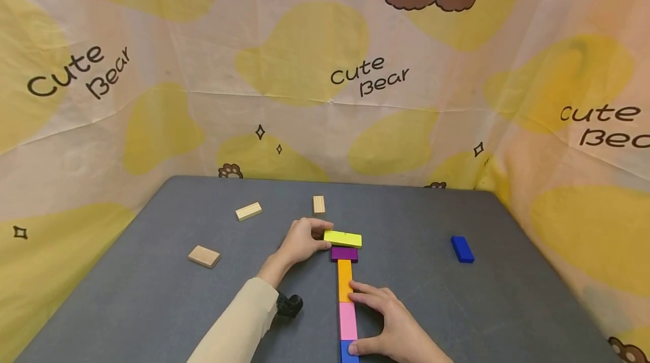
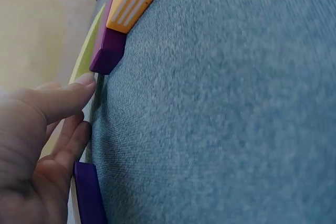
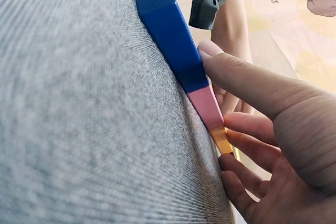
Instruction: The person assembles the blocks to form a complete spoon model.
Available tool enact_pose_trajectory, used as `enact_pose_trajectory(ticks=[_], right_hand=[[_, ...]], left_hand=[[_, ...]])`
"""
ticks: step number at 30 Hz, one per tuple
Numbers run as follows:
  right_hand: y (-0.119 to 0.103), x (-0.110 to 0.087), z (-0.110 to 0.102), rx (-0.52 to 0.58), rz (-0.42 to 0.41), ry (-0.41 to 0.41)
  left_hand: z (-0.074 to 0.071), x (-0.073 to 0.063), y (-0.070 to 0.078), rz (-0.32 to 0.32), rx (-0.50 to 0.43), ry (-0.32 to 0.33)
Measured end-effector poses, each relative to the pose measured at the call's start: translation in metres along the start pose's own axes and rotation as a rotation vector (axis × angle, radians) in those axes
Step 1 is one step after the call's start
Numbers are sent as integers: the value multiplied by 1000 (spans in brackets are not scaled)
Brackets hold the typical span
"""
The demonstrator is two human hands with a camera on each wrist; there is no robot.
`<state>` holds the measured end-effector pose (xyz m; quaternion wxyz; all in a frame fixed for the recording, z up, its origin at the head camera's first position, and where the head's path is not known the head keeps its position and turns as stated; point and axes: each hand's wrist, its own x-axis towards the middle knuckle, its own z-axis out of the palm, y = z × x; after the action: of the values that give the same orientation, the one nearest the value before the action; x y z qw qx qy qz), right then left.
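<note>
My left hand (image 1: 299, 241) pinches the left end of a lime-yellow block (image 1: 346, 239) between thumb and fingers. That block lies crosswise, slightly tilted, just beyond a purple block (image 1: 344, 254). From the purple one a row runs toward me: an orange block (image 1: 345, 281), a pink block (image 1: 348, 321) and a blue block (image 1: 349, 351), end to end. My right hand (image 1: 393, 323) rests along the row's right side. Its fingertips touch the orange block, and its thumb touches the blue block (image 3: 173, 45) in the right wrist view.
Three pale wooden blocks lie further off: one at left (image 1: 204, 257), one at back left (image 1: 249, 211), one at back centre (image 1: 318, 205). Another blue block (image 1: 462, 249) lies at right. The grey table (image 1: 152, 295) meets a patterned cloth (image 1: 304, 69) behind.
</note>
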<state>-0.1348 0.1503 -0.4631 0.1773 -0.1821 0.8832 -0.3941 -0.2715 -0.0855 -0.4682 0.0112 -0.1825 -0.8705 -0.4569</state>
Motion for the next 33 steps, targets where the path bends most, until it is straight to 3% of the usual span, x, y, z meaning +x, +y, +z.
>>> enact_pose_trajectory(ticks=[17, 33], right_hand=[[0, 1, 1, -12, -5, 5], [3, 2, 2, -11, -12, 9]], left_hand=[[-6, 1, 1, -5, 99, -102], [-5, 0, -4, -13, 75, -95]])
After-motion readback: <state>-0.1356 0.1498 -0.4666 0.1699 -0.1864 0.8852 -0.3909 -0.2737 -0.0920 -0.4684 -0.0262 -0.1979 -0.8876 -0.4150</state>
